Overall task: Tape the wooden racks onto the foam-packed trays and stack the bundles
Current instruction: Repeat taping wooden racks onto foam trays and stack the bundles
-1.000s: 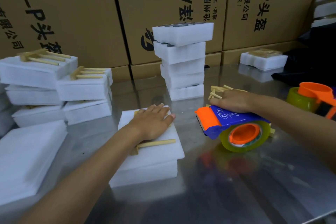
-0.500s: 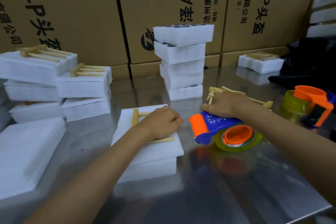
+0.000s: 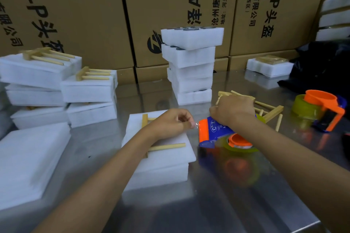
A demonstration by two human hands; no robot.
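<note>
A white foam-packed tray [image 3: 161,157] lies in front of me on the steel table, with a wooden rack [image 3: 166,146] lying on top of it. My left hand [image 3: 170,123] rests curled over the rack and pinches the clear tape end at the tray's right edge. My right hand [image 3: 233,111] grips the handle of a blue and orange tape dispenser [image 3: 214,132], held just right of the tray. Loose wooden racks [image 3: 269,111] lie behind my right hand.
Bundles with racks on top [image 3: 89,89] are stacked at the left, beside a pile of flat foam sheets [image 3: 28,161]. A tall stack of foam trays [image 3: 191,66] stands behind centre. A second tape dispenser [image 3: 322,111] sits at the right. Cardboard boxes [image 3: 75,15] wall the back.
My left hand curled from flat on the rack and moved right to the tape end. My right hand brought the dispenser left and closer to the tray.
</note>
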